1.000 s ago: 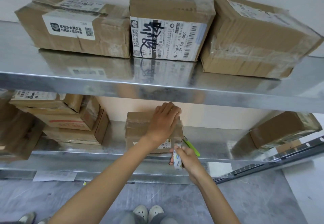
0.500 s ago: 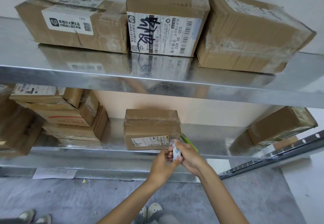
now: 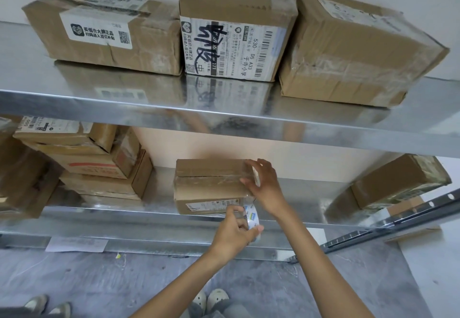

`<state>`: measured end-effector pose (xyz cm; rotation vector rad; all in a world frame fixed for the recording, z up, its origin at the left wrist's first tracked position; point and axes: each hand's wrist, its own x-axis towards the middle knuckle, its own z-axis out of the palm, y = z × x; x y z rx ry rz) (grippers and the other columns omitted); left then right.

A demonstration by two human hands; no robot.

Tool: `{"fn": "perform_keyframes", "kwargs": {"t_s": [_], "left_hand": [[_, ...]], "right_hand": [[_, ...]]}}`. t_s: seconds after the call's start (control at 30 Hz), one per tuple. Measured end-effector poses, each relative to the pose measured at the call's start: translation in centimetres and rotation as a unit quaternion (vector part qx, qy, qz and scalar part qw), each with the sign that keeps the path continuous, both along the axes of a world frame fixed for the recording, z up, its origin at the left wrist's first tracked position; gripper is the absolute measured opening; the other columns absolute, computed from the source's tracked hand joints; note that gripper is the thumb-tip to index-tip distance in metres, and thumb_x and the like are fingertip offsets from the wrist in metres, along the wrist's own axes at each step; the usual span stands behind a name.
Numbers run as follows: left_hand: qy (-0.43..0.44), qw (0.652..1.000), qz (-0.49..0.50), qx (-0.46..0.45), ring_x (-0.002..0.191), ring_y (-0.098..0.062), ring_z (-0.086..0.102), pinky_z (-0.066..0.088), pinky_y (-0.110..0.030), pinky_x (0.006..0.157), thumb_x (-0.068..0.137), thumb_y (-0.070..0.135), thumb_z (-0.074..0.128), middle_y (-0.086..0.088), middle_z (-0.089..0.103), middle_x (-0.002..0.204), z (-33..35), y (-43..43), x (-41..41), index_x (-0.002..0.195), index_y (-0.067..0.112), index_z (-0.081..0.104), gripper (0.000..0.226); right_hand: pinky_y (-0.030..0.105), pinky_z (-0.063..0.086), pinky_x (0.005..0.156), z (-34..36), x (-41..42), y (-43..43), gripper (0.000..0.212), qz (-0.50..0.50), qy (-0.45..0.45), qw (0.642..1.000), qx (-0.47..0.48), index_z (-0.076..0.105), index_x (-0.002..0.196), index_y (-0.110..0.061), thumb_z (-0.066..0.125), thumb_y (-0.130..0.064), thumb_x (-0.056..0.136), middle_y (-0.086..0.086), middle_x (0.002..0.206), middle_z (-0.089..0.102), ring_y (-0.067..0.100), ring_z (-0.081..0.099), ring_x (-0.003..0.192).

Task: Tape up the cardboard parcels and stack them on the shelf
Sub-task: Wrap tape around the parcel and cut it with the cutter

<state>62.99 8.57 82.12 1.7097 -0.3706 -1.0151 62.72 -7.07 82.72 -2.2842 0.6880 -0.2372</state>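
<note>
head view, looking forward and down, close to shelf (image 3: pixel 224 123)

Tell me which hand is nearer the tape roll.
Left. The left hand grips the tape roll; the right hand sits above it, at the right end of the parcel.

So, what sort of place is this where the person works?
Most likely a parcel storeroom or small dispatch room. Steel shelving holds taped cardboard parcels, one with a barcoded shipping label, and the left hand grips a roll of clear packing tape.
</note>
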Motion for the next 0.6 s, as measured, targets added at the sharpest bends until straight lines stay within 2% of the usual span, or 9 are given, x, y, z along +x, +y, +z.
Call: {"fn": "perform_keyframes", "kwargs": {"t_s": [0.1,0.23,0.3,0.4,0.47,0.53,0.6], "left_hand": [[0.002,1.000,0.005,0.015,0.057,-0.003,0.058,0.052,-0.026,0.057,0.077,0.030,0.080,0.010,0.062,0.060,0.2,0.0,0.3,0.118,0.022,0.035,0.061],[0.019,0.999,-0.026,0.021,0.060,-0.008,0.059,0.052,-0.031,0.068,0.075,0.039,0.078,0.010,0.062,0.058,0.4,0.1,0.9,0.128,0.031,0.034,0.070],[0.044,0.998,-0.039,0.012,0.059,-0.007,0.058,0.050,-0.026,0.060,0.080,0.035,0.076,0.010,0.062,0.058,0.9,0.2,1.1,0.127,0.033,0.038,0.061],[0.076,0.996,-0.037,0.003,0.056,-0.003,0.058,0.045,-0.020,0.052,0.083,0.032,0.074,0.008,0.066,0.065,1.3,0.4,1.3,0.112,0.039,0.044,0.041],[0.081,0.996,-0.032,0.001,0.056,-0.002,0.059,0.044,-0.018,0.053,0.085,0.033,0.071,0.006,0.067,0.070,1.2,0.4,1.3,0.110,0.041,0.045,0.036],[0.098,0.995,-0.016,-0.010,0.060,-0.002,0.060,0.045,-0.019,0.058,0.088,0.032,0.068,0.007,0.066,0.074,1.0,0.3,1.0,0.117,0.039,0.045,0.038],[0.100,0.994,0.008,-0.037,0.064,-0.002,0.060,0.046,-0.018,0.064,0.083,0.031,0.071,0.005,0.064,0.080,0.6,0.2,0.5,0.116,0.036,0.049,0.040]], "right_hand": [[0.031,0.034,0.103,-1.0,0.5,-0.4,0.051,0.015,-0.001,1.000,0.002,0.041,0.138,-0.029,0.056,-0.041,0.091,0.000,0.138,0.045,0.020,0.040,0.127],[0.033,0.038,0.097,-1.0,0.6,-0.4,0.050,0.012,0.021,1.000,-0.018,0.038,0.139,-0.033,0.053,-0.042,0.093,-0.006,0.135,0.050,0.020,0.043,0.121],[0.037,0.042,0.095,-0.9,0.7,-0.5,0.049,0.011,0.024,0.999,-0.029,0.038,0.138,-0.034,0.053,-0.044,0.092,-0.006,0.132,0.054,0.022,0.046,0.120],[0.039,0.044,0.093,-1.0,0.9,-0.7,0.048,0.010,0.016,1.000,-0.022,0.040,0.135,-0.035,0.055,-0.045,0.090,-0.005,0.127,0.058,0.023,0.050,0.116],[0.041,0.046,0.091,-1.2,0.8,-0.8,0.048,0.012,0.004,1.000,-0.008,0.041,0.133,-0.037,0.055,-0.048,0.088,-0.004,0.122,0.060,0.023,0.052,0.114],[0.042,0.047,0.091,-1.3,0.8,-0.8,0.050,0.010,-0.002,1.000,0.011,0.041,0.130,-0.039,0.054,-0.053,0.085,-0.005,0.120,0.060,0.022,0.053,0.112],[0.039,0.046,0.093,-1.2,0.8,-0.8,0.049,0.001,-0.021,0.999,0.046,0.044,0.129,-0.038,0.058,-0.051,0.084,-0.010,0.122,0.059,0.019,0.053,0.113]]}}
